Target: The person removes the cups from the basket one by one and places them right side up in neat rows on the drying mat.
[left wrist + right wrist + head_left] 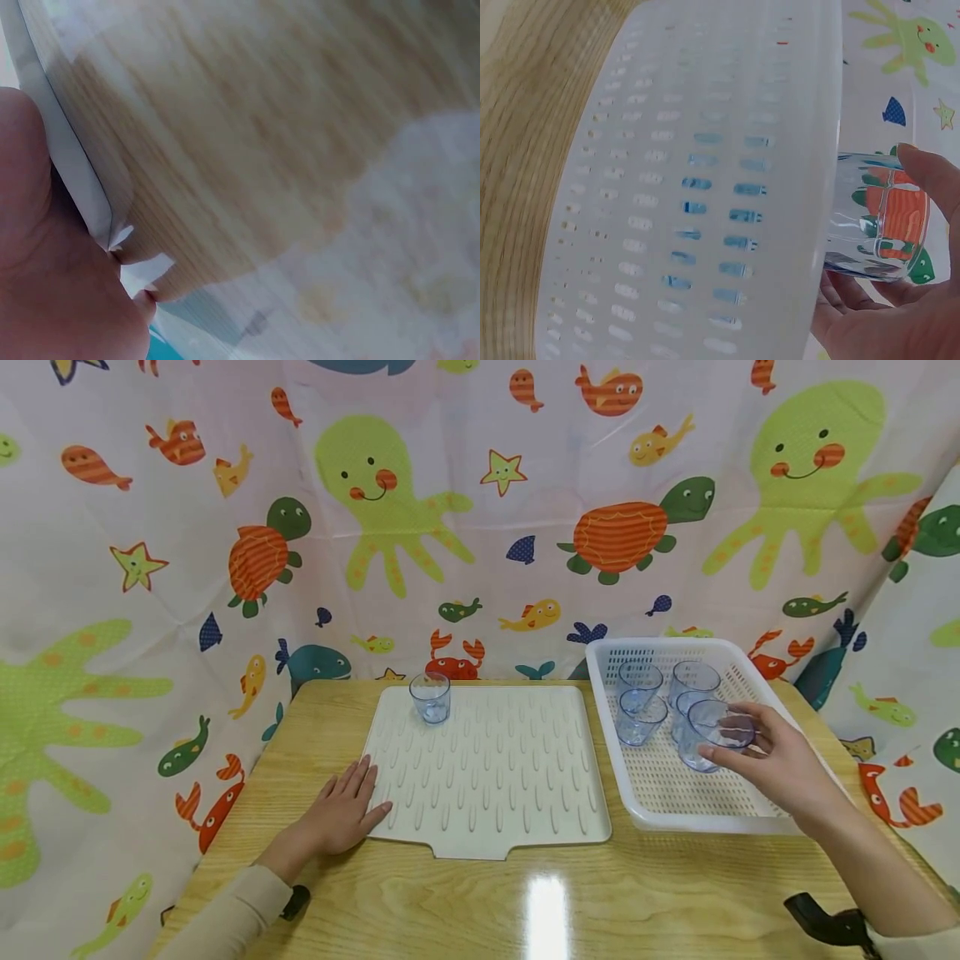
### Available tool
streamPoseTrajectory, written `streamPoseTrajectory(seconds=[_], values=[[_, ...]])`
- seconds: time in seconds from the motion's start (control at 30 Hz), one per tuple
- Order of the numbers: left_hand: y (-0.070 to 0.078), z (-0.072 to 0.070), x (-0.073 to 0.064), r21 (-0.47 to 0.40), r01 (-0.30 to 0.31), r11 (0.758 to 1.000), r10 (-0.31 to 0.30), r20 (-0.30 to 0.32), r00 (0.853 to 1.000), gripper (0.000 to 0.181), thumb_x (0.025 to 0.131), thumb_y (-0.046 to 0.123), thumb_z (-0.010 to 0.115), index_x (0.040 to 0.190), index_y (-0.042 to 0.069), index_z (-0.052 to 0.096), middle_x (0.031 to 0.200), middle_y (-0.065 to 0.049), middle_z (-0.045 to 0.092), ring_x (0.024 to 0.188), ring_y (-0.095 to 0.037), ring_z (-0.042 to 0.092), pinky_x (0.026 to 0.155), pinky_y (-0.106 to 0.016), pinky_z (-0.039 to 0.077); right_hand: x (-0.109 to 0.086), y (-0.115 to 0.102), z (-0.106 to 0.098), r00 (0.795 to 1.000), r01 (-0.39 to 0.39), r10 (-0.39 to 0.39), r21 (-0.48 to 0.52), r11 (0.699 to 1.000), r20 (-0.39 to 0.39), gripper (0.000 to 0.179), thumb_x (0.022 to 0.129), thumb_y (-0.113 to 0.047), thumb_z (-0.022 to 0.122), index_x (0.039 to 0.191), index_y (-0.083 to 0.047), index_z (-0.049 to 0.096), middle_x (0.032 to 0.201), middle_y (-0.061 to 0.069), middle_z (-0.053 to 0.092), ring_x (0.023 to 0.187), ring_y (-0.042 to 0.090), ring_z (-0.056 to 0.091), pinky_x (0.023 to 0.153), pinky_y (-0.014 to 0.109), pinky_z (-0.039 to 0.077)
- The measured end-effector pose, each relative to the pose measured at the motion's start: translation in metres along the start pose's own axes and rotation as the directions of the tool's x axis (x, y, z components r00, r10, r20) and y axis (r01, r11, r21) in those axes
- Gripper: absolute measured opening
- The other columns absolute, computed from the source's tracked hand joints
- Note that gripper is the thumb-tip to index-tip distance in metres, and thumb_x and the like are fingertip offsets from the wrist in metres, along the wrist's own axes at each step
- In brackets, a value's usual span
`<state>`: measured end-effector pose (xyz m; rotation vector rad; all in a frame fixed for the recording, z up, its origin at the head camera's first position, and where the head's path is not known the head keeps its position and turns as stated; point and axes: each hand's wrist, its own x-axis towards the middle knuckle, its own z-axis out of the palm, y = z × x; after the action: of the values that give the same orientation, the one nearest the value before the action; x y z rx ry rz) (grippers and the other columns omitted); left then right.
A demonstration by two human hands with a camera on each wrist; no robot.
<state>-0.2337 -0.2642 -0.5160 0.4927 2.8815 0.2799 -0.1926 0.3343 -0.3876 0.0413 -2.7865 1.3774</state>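
Wooden table (420, 910) ahead: right hand (787, 766) pinches a glass (701, 745) toward the basket's (712, 823) right edge; left hand (341, 810) lies flat at the tray's (491, 785) left edge.

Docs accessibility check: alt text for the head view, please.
A person's right hand grips a bluish glass at a white basket of other glasses. The left hand rests at the left edge of a white ridged tray bearing a single glass; wooden table, sea-animal curtain behind.

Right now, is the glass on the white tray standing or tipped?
Upright: the blue glass stands on the tray, wide rim on top.
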Motion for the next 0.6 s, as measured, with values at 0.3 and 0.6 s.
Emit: streamPoseTrajectory(seconds=[0.3,0.6], values=[[-0.004,0.002,0.001,0.014,0.012,1.000,-0.012,0.010,1.000,0.089,0.105,0.064,0.034,0.163,-0.001,0.013,0.171,-0.020,0.004,0.157,-0.040,0.006,0.120,-0.067,0.011,-0.001,-0.013,0.014,0.998,0.041,-0.044,0.071,0.997,0.035,0.084,0.098,-0.028,0.073,0.158,0.000,0.022,0.145,0.027,0.044,0.113,0.008,0.056,0.079,0.010,0.050],[0.000,0.000,0.000,0.008,0.006,1.000,-0.007,0.005,1.000,0.090,0.105,0.065,0.033,0.162,-0.003,0.015,0.170,-0.021,0.005,0.156,-0.041,0.007,0.120,-0.067,0.011,0.003,-0.029,0.026,0.996,0.040,-0.045,0.069,0.997,0.074,0.089,0.096,-0.032,0.074,0.160,-0.002,0.019,0.150,0.028,0.040,0.134,0.052,0.045,0.088,0.034,0.058]])
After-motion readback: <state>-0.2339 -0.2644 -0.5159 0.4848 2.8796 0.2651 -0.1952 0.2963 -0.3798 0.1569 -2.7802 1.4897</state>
